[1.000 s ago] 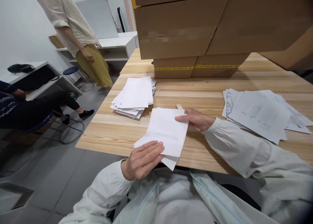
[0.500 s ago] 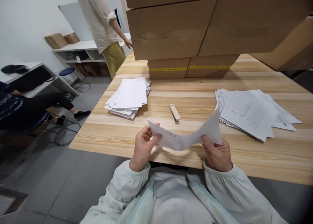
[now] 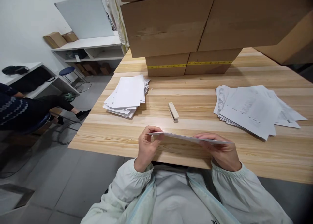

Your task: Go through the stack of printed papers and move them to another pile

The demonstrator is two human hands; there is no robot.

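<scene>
Paper (image 3: 188,138) spans lower centre, edge-on above the counter (image 3: 195,103), left hand (image 3: 146,147) and right hand (image 3: 221,150) fingers pinching its ends; stapler (image 3: 173,111), stacks (image 3: 127,95) (image 3: 254,108), boxes (image 3: 190,25) behind; print unreadable.

No text, label, brand or number can be read anywhere in the view. The pile of printed sheets (image 3: 254,110), to the right of the stapler (image 3: 173,111) on the wooden table (image 3: 195,97), carries lines and columns of dark print, but the print is too small and blurred to make out. The pile of white sheets (image 3: 127,95) to the stapler's left shows blank backs. The cardboard boxes (image 3: 190,22) behind the stapler bear a strip of yellow tape (image 3: 188,65) with tiny dark marks, illegible. The held sheet is seen edge-on, so its print cannot be seen.
</scene>
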